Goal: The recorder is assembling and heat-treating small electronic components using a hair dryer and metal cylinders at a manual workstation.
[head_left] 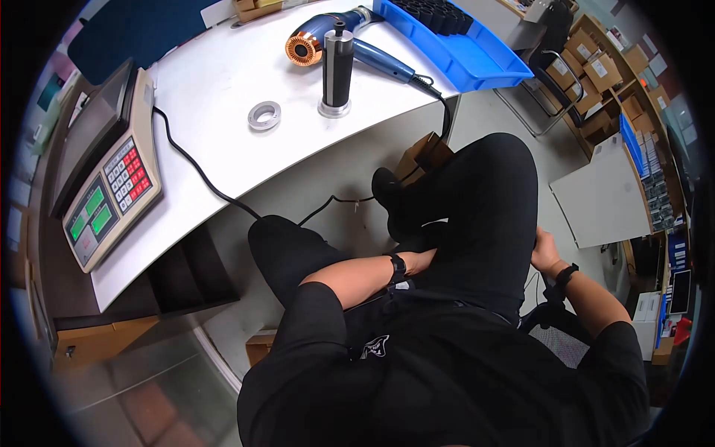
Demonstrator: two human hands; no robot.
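I sit with my legs crossed in black trousers, away from the white desk [223, 82]. My left hand [418, 261] lies in my lap, tucked against the crossed leg, its fingers mostly hidden; a black band is on that wrist. My right hand [544, 250] rests against the outer side of my right thigh, with a black watch on the wrist and its fingers hidden behind the leg. Neither hand touches anything on the desk. Nearest on the desk are a black cylinder on a metal base [337, 68] and a flat metal ring [264, 115].
A blue hair dryer with a copper nozzle [328, 36] lies behind the cylinder, its black cable [439, 97] dropping over the desk edge. A blue bin [477, 56] holds dark parts. A weighing scale [112, 190] stands at left. Cardboard boxes [588, 74] and a white table [603, 197] are at right.
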